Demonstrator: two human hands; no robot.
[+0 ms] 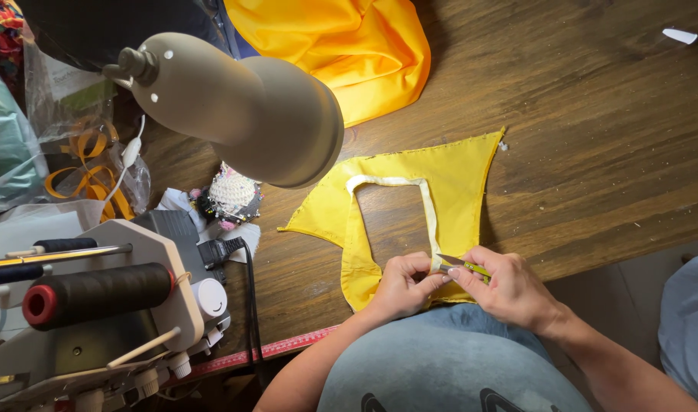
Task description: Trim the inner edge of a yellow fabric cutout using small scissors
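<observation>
Head view: both hands work at the near table edge on a yellow fabric piece (pixel 448 164) with a rectangular cut-out bound in white tape (pixel 429 214). The left hand (pixel 401 286) pinches the taped edge between thumb and fingertips; the right hand (pixel 509 290) grips small green-handled snips (pixel 463 265), blades at the tape. Keeping the cloth taut and nipping only stray thread seems wise. The cloth looks thin and smooth, with frayed corners. The wooden table (pixel 608 137) is grainy; a lamp (pixel 249 107) and thread spool (pixel 97 294) sit leftward.
</observation>
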